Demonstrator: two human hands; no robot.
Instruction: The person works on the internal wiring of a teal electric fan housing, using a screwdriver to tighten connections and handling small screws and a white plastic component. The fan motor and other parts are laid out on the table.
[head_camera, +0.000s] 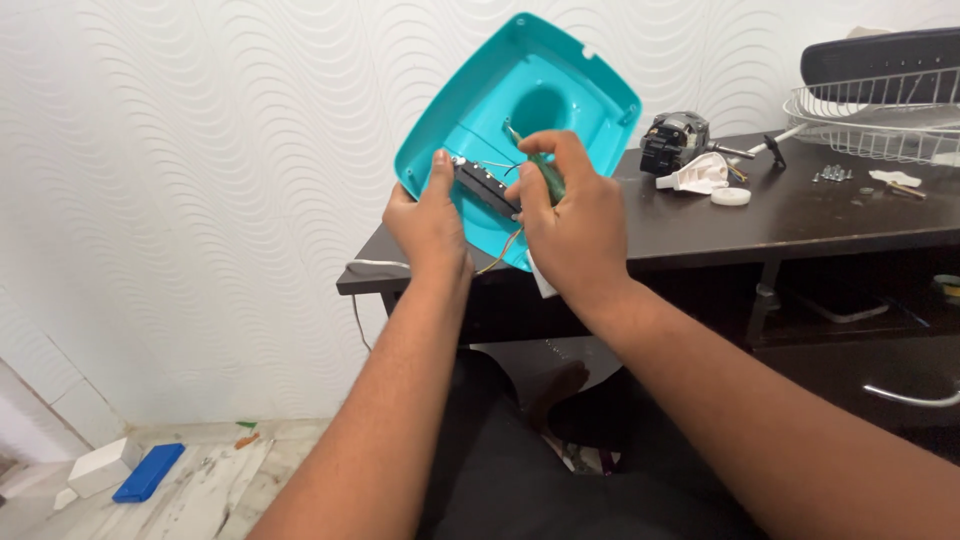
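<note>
teal housing (560, 75): my left hand (430, 225) pinches its edge by black switch block (487, 188); right hand (570, 225) fingers closed around green screwdriver (545, 175). i'd keep tip square, housing steady.

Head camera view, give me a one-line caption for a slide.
Left hand steadies a turquoise plastic housing while the right hand works a green-handled screwdriver inside it.

Two bare forearms, no sleeves, left hand (430, 225) and right hand (575, 225) without rings, watches or gloves; black trousers (510, 470) on lap.
</note>
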